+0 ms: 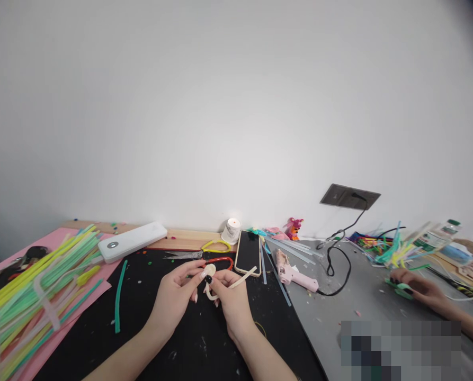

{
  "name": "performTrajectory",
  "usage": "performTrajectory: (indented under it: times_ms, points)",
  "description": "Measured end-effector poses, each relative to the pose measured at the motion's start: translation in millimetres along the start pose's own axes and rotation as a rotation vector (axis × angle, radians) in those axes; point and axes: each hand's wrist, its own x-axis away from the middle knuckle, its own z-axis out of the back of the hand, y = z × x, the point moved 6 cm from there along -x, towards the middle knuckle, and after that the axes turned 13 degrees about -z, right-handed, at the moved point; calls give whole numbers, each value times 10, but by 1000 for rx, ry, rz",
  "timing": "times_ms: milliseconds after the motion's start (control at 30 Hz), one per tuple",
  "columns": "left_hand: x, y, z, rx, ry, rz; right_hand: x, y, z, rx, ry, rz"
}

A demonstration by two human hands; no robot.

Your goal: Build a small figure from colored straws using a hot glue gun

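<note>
Three hands show: the person's left hand [176, 296] and right hand [231, 299], plus one co-worker's hand [417, 288]. The desk [351, 304] carries one cream strip [242, 278], one phone [248, 252], one pink glue gun [294, 272], one scissors [183, 255], one white case [132, 242] and one green stem [119, 296]. The bundled stems [41, 286] are too many to count.

Cream chenille stem [210, 283], coiled at one end: fuzzy, matt. Black work mat [160, 317]: matt, speckled with scraps. Black slab phone [248, 251]: glossy glass face. Pink glue gun [294, 272] and white oblong box [133, 242]: smooth plastic, slight sheen. Pale tabletop strip [184, 238]: wood grain. Pink sheet [63, 237]: matt paper.
</note>
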Motion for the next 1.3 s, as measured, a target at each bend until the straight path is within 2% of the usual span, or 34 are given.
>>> performTrajectory:
  times_ms: [533, 967, 1167, 1300]
  points:
    - [-5, 4, -36, -28, -88, -39, -30, 40, 36, -57, 1, -9]
    - [-25, 13, -5, -75, -119, -53, -37, -6, 35, -56, -77, 28]
    - [-57, -43, 10, -117, -177, -40, -58, -44, 74, -30, -43, 42]
    - [-86, -7, 73, -128, -125, -38, -58, -83, 129, -14, 17, 55]
